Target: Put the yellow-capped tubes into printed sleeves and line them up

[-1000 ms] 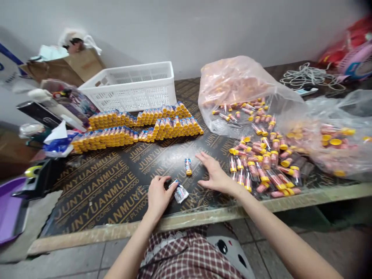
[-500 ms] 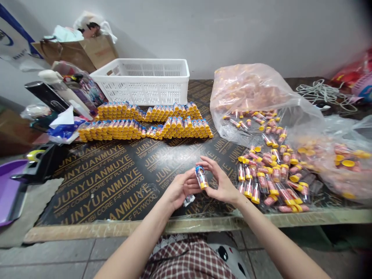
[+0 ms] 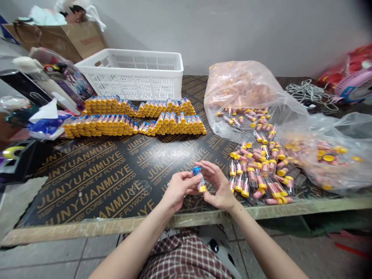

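Note:
A small clear tube [image 3: 199,181] with a blue top, a yellow cap at its lower end and a printed wrap stands slightly tilted between my hands, above the table's front part. My left hand [image 3: 180,190] pinches it from the left, thumb across its front. On the other side my right hand [image 3: 216,186] curls round it, fingertips by the blue top and thumb against the yellow cap. To the right lies a loose pile of similar yellow-capped tubes [image 3: 265,168] with pink contents. Stacked rows of blue-and-yellow tubes [image 3: 101,126] lie farther back on the left.
Behind the stacks stands a white plastic basket [image 3: 145,83]. A large clear bag of tubes [image 3: 238,85] spills open at the back right, with another plastic bag [image 3: 337,162] beside it. Bottles [image 3: 31,81], a tape dispenser [image 3: 21,159] and a pink fan [image 3: 353,87] sit around the edges.
My left thumb has moved across the tube's front, covering part of its print. The view has shifted, so the surroundings sit farther left. Both hands stay at the tube.

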{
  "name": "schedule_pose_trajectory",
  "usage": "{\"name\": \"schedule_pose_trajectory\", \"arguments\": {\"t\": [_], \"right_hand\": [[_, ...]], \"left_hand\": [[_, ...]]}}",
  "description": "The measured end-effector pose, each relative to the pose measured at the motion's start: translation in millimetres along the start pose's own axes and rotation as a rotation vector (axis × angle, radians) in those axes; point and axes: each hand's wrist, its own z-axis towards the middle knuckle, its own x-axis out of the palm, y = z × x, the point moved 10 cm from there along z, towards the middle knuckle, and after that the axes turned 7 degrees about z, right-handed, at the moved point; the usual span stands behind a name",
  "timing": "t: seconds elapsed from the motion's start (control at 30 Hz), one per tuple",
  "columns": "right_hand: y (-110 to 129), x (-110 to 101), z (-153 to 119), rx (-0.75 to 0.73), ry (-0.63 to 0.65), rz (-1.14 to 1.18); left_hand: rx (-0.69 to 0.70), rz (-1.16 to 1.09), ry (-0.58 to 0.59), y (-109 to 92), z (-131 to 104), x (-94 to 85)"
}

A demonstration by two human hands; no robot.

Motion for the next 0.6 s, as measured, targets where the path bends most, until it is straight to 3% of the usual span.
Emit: {"name": "schedule_pose_trajectory", "arguments": {"t": [0.1, 0.2, 0.3, 0.43, 0.6], "right_hand": [[-10.6, -6.4, 0.6, 0.058, -0.098, 0.192], [-21.0, -8.2, -1.3, 0.121, -0.133, 0.286], [-19.5, -10.9, -3.8, 0.111, -0.116, 0.161], [-3.3, -17.4, -6.9, 0.014, -0.112, -0.088], [-4.0, -8.2, -9.7, 0.033, -0.008, -0.042]], "left_hand": [[0.017, -0.044, 0.005, -0.6, 1.7, 5.0], [-0.015, -0.174, 0.089, 3.1, 4.4, 16.2], [-0.031, -0.187, 0.080, 5.6, 6.8, 15.9], [0.019, -0.084, -0.051, 3.2, 8.1, 3.0], [0.061, -0.003, -0.043, 0.3, 5.6, 7.0]]}}
